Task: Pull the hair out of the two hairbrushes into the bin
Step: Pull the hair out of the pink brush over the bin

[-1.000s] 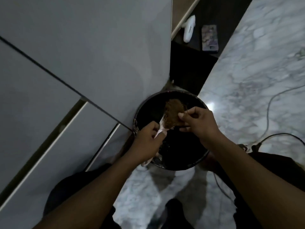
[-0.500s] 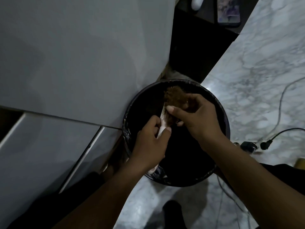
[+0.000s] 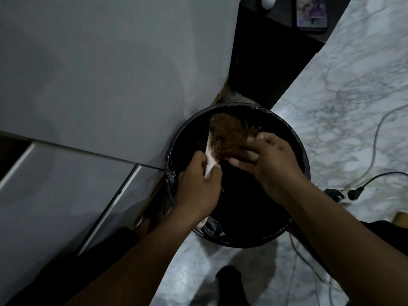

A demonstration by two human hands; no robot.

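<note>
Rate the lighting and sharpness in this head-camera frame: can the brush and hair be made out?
Head view: dim overall; the bin interior is near black. The hairbrush and its brown hair still read clearly. A glare patch sits on the marble floor. Wide-angle bending shows on the cabinet edges; the hands are slightly soft.

The bin (image 3: 295,138) is black, lined with a glossy black bag (image 3: 212,228). The hairbrush (image 3: 210,149) held over it is pale pinkish white, its pad dotted with small light bristle tips, and the hair (image 3: 229,131) matted on it is reddish brown. The floor (image 3: 353,96) is white marble with grey veining. The cabinet panels (image 3: 110,74) beside the bin are plain grey. On the floor lie a black cable (image 3: 375,178) with a black plug and a thinner white cable (image 3: 379,127). A phone (image 3: 311,12) at the top shows a purplish patterned case.
</note>
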